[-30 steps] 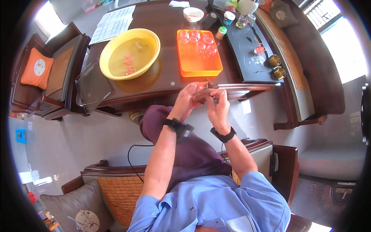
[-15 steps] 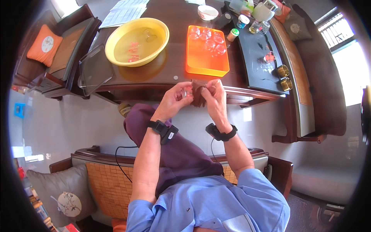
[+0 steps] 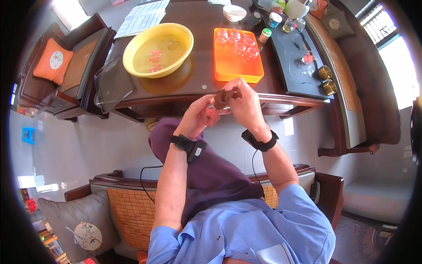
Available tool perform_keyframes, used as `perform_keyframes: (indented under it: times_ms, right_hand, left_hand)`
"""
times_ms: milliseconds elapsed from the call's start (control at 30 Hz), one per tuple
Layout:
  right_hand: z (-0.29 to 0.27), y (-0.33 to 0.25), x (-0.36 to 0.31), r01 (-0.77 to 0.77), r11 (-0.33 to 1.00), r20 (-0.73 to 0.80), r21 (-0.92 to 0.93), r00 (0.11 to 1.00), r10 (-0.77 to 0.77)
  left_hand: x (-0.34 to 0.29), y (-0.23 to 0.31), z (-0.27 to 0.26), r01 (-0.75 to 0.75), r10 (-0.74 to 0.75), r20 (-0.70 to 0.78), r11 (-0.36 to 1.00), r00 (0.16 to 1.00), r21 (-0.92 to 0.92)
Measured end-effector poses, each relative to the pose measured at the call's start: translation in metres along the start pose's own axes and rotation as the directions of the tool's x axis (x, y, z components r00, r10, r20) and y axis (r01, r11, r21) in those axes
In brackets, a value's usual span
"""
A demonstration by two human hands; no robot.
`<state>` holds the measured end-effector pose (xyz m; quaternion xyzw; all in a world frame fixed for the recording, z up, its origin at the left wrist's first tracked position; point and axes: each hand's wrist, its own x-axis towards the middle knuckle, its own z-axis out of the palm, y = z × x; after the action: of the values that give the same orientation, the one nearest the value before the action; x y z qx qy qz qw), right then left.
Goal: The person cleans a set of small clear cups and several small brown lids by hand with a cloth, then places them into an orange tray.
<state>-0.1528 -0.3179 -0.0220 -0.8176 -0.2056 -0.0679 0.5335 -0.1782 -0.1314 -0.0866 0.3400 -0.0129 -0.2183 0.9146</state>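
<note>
Just off the table's front edge, my left hand (image 3: pixel 196 116) is closed round a small clear glass cup (image 3: pixel 224 111) with pinkish-red marks. My right hand (image 3: pixel 247 105) grips a brown cloth (image 3: pixel 223 97) and presses it at the cup's upper side; the fingers partly hide both. Beyond my right hand stands an orange tray (image 3: pixel 239 70), with several small clear glasses (image 3: pixel 239 47) grouped in its far half. To the left on the table, a yellow basin (image 3: pixel 140 42) holds water, a clear glass (image 3: pixel 172 43) and some red-marked pieces (image 3: pixel 155 61).
A clear plastic lid (image 3: pixel 113 86) leans over the table's left front edge. On the right, a black tea tray (image 3: pixel 292 66) carries two brass-coloured cups (image 3: pixel 325 75) and a red-marked glass. A green-capped bottle (image 3: pixel 264 36) and a bowl (image 3: pixel 234 14) stand farther back.
The brown cloth has moved from hanging between my hands to being bunched against the glass cup. My right hand has turned over it, and the cup is tilted sideways.
</note>
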Motion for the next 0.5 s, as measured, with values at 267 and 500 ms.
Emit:
perform_keyframes:
  times_ms: [267,500]
  right_hand:
    - [-0.012,0.004,-0.001,-0.384,0.830,0.081,0.405,0.919,0.385]
    - [-0.027,-0.016,-0.001,0.309,0.950,0.247,0.037,0.919,-0.309]
  left_hand:
    - [0.004,0.002,0.004,-0.119,0.118,-0.110,0.993,0.987,-0.008]
    - [0.011,0.003,-0.002,-0.012,-0.039,-0.218,0.974,0.975,-0.227]
